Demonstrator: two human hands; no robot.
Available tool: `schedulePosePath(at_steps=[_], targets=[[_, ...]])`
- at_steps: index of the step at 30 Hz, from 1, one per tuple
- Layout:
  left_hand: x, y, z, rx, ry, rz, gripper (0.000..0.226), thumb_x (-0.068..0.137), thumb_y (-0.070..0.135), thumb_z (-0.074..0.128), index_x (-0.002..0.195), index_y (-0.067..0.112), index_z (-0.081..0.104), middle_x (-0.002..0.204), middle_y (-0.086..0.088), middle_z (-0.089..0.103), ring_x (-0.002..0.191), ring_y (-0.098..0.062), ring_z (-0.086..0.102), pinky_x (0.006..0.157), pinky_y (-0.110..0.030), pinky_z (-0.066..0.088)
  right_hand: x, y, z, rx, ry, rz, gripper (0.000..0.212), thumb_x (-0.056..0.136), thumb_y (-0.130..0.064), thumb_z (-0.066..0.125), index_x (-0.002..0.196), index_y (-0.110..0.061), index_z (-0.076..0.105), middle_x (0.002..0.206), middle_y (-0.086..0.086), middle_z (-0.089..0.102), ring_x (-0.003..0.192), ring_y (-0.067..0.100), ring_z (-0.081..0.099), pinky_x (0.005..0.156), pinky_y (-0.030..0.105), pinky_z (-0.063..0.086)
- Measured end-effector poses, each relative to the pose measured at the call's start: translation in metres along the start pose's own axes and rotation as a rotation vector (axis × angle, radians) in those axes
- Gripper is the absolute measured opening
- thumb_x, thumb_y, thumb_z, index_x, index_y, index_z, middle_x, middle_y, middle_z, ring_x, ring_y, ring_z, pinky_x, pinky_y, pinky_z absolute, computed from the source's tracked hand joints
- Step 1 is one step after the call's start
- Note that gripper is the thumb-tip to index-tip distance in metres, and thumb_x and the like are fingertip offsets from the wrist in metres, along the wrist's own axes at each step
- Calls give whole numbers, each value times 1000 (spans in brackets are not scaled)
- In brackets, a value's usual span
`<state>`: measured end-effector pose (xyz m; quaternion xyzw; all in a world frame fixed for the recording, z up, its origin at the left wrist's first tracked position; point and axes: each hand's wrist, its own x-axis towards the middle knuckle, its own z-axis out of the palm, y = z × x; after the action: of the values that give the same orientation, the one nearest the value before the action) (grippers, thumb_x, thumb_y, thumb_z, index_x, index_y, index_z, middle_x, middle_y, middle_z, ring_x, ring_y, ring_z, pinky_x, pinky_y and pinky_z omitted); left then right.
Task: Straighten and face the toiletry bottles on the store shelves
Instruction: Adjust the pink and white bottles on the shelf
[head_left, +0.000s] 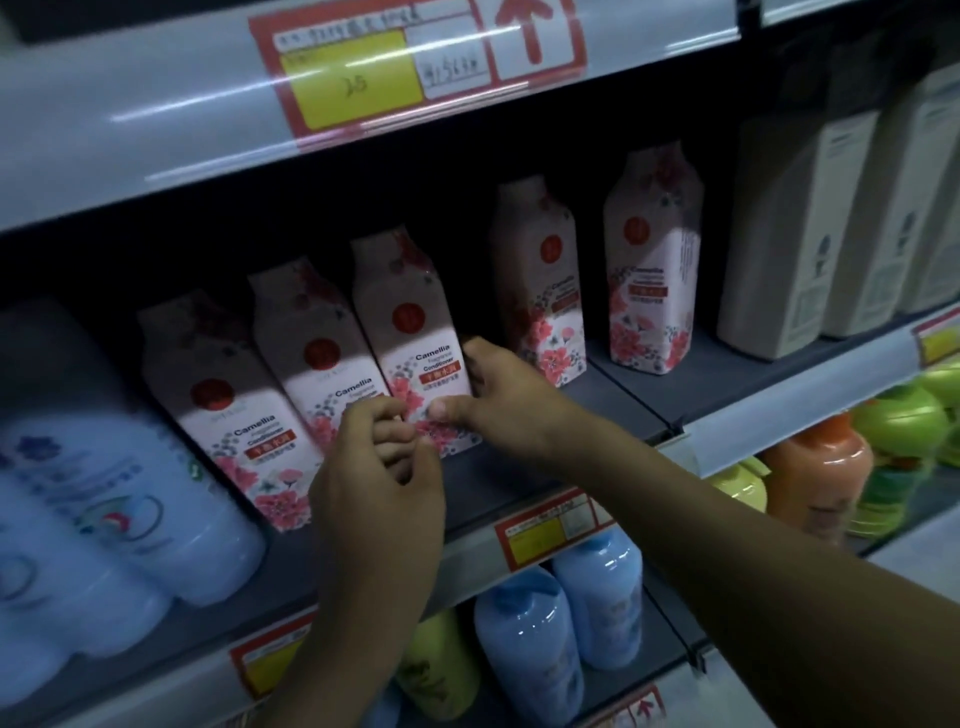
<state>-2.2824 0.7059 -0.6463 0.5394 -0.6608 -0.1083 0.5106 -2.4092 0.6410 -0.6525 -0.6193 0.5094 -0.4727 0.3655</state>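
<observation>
The right hand (501, 400) clasps the Camellia conditioner bottle (415, 332). Its thumb lies flat low on the front label and its fingers (474, 349) wrap round the right edge, a hold that suits twisting the face square to the aisle. The left hand (374, 483) has its fingers curled at the bottle's lower left corner, probably steadying the base; whether they pinch or only nudge I cannot tell. The bottle stands upright on the middle shelf (498, 488), third from the left in the near row, just beside its neighbour (322, 364). It is flat-sided with sloped shoulders, in a smooth glossy wrap printed with pink blossoms. Two matching bottles (540, 280) stand farther back to the right.
</observation>
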Motion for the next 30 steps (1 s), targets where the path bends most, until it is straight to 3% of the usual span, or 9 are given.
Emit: schedulePosePath(at_steps=[5,7,10,13,15,17,20,25,30], targets=[[2,-1,0,-56,-19,5,22,82,7,66,95,22,55,80,8,63,70,3,61,58,-1,41,-13,-11,-3,-16,-30,27,47,77,-22,74,118,-14,52,116,5,66,108,22,62,96,46,50],[-3,5,3,-88,-55,68,24,83,4,65,93,23,55,79,10,62,75,3,61,59,-3,43,-25,-15,-13,-25,47,24,51,77,-23,75,123,-16,55,118,4,65,108,19,62,96,42,50],[-9,20,19,-141,-183,102,19,86,8,62,100,19,58,88,5,62,82,-4,62,67,-11,49,-46,-27,-41,-27,391,-5,28,83,-10,65,109,-20,66,100,-2,70,95,12,65,91,35,53],[-4,41,47,-178,-222,57,35,86,12,62,119,18,53,110,0,59,101,-14,59,84,-29,51,-61,-39,-74,-142,753,-47,24,84,-8,56,101,-22,68,89,-9,69,84,6,64,78,22,52],[3,52,66,-142,-184,53,47,86,12,62,130,16,45,123,-3,51,112,-18,52,89,-21,42,-65,-38,-89,-193,901,-16,26,84,-9,56,104,-22,65,89,-11,66,80,1,61,72,12,48],[9,60,80,-60,-140,45,52,87,12,62,134,11,39,127,-8,45,112,-19,45,80,-10,27,-63,-34,-91,-215,879,25,30,85,-7,54,109,-21,63,95,-8,67,86,6,62,78,16,50],[19,68,93,-6,-144,-17,33,92,16,55,120,6,41,121,-14,43,106,-26,45,70,-17,25,-51,-28,-77,-269,677,33,38,89,-4,50,125,-15,56,116,3,66,104,15,60,89,27,48],[39,64,108,-37,-206,-162,26,97,23,47,114,2,47,117,-21,51,105,-36,51,77,-33,36,-24,-21,-68,-477,555,62,28,88,-9,50,115,-4,50,102,19,62,93,36,57,73,34,43],[32,62,104,-53,-160,-143,18,97,23,48,105,7,52,109,-12,54,98,-27,52,69,-22,27,-18,-18,-65,-347,617,70,31,82,-8,56,113,-12,56,98,8,68,93,25,63,81,37,51]])
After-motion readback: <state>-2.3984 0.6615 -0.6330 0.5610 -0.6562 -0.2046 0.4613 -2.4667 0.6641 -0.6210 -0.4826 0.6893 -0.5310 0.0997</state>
